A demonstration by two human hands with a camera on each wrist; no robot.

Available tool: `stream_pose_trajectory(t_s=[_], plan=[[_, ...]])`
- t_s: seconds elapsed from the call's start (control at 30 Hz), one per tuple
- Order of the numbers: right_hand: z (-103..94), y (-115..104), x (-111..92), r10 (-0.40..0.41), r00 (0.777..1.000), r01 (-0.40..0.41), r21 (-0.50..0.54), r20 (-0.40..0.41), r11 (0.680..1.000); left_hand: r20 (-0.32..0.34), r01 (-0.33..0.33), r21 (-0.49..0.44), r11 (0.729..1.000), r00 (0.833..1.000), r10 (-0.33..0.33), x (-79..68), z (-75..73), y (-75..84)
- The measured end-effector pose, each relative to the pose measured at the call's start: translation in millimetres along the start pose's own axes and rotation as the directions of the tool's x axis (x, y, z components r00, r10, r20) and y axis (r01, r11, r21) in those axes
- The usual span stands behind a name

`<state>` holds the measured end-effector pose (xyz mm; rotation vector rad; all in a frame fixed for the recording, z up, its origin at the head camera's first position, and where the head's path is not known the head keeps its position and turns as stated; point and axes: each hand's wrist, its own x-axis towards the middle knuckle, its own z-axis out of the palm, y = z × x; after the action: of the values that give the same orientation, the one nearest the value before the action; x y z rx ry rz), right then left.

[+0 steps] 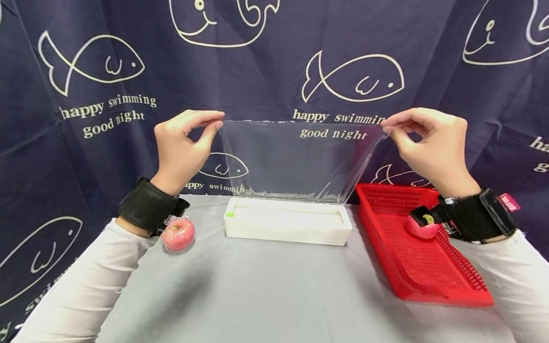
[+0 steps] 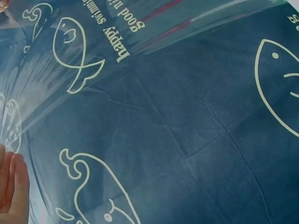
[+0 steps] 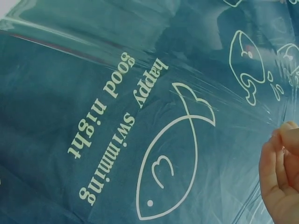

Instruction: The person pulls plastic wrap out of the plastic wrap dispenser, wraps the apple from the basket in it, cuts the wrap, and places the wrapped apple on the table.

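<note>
Above and behind the white dispenser box (image 1: 287, 233), a sheet of clear film (image 1: 291, 155) hangs stretched between two raised hands. Left hand (image 1: 182, 143): thumb and forefinger pinch the upper left corner. Right hand (image 1: 433, 143): same pinch, upper right corner. Film's lower part drops to the box's far edge; whether it is joined there, cannot tell.

Handling, my judgement: matched height and even outward tension would serve best; pinches right at the corners, no sudden tug. The right margin looks more gathered in the head view, so a gentle spread there might help; slack could let the film cling to itself.

Views compared: only the head view gives the box, the wrapped-looking apple (image 1: 180, 234) at left, and the red basket (image 1: 450, 296) holding another apple (image 1: 422, 229). Both wrist views show fine creases fanning from the fingertips, faint from the head.
</note>
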<state>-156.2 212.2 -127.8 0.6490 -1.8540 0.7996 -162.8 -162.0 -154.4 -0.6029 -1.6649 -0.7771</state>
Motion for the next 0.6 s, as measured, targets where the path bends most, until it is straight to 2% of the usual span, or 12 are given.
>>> stream_pose_trajectory(t_s=[0.23, 0.3, 0.4, 0.5, 0.53, 0.6], plan=[[-3.4, 4, -9, 0.005, 0.999, -0.01, 0.099, 0.052, 0.995, 0.021, -0.005, -0.048, 0.999, 1.0, 0.006, -7.3, -9.7, 7.2], [-4.6, 8, -10, 0.01, 0.996, -0.027, 0.192, 0.09, 0.981, 0.034, -0.014, -0.057, 0.998, 0.999, 0.016, -8.5, -13.5, 9.5], [-7.8, 14, -12, 0.026, 0.987, -0.087, 0.399, 0.157, 0.913, 0.071, -0.051, -0.064, 0.997, 0.996, 0.055, -9.3, -20.6, 11.8], [-12.6, 18, -16, 0.052, 0.969, -0.186, 0.58, 0.241, 0.793, 0.12, -0.089, -0.091, 0.992, 0.988, 0.1, -10.2, -28.5, 13.7], [-14.7, 19, -18, 0.064, 0.96, -0.222, 0.601, 0.272, 0.768, 0.14, -0.105, -0.102, 0.989, 0.983, 0.118, -10.7, -31.3, 14.2], [-19.2, 20, -22, 0.085, 0.939, -0.283, 0.607, 0.333, 0.743, 0.176, -0.125, -0.123, 0.985, 0.974, 0.146, -12.3, -36.7, 15.5]])
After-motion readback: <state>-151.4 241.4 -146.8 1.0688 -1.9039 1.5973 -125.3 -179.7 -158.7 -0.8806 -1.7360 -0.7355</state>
